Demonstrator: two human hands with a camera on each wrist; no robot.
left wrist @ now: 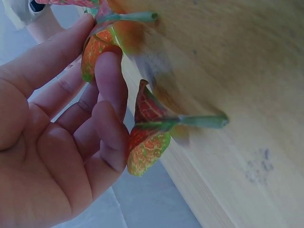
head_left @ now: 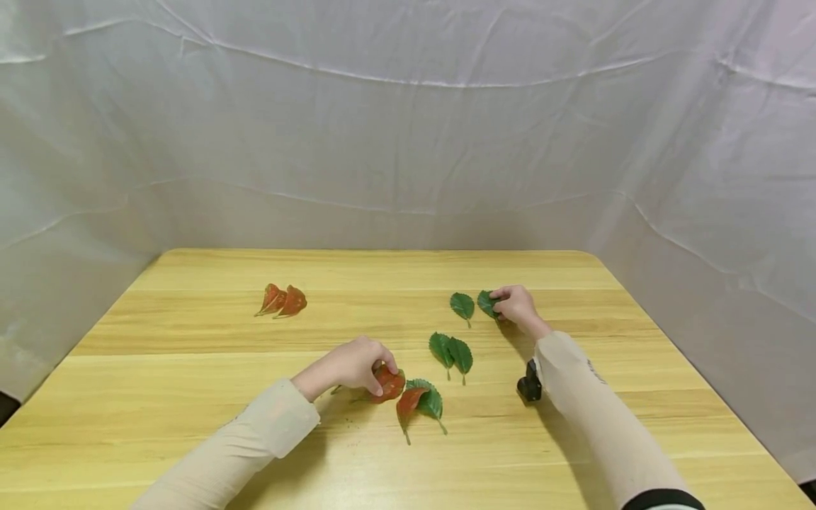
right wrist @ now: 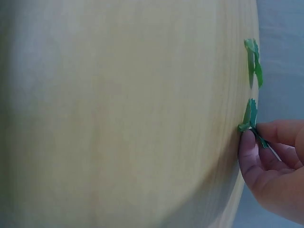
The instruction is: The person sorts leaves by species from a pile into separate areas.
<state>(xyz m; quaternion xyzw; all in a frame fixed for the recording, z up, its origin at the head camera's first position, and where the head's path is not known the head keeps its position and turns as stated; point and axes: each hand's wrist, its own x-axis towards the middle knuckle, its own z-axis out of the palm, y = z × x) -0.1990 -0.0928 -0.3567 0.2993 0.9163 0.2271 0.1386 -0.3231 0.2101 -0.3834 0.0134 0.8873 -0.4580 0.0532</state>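
My left hand (head_left: 360, 363) pinches a red leaf (head_left: 391, 387) between thumb and fingertips, low over the table. In the left wrist view that leaf (left wrist: 97, 43) shows yellow-orange mottling, and a second red leaf (left wrist: 152, 121) lies by the curled outer fingers. Just right of this hand, another red leaf (head_left: 409, 407) overlaps a green leaf (head_left: 430, 400). Farther back, my right hand (head_left: 516, 308) pinches the edge of a serrated green leaf (head_left: 487, 303), also seen in the right wrist view (right wrist: 249, 116). To its left lies a separate green leaf (head_left: 462, 305).
Two overlapping green leaves (head_left: 450, 354) lie mid-table between the hands. At the back left, two red leaves (head_left: 282, 301) rest side by side, touching. The wooden table (head_left: 191, 354) is bounded by a pale cloth (head_left: 395, 142) behind and at both sides.
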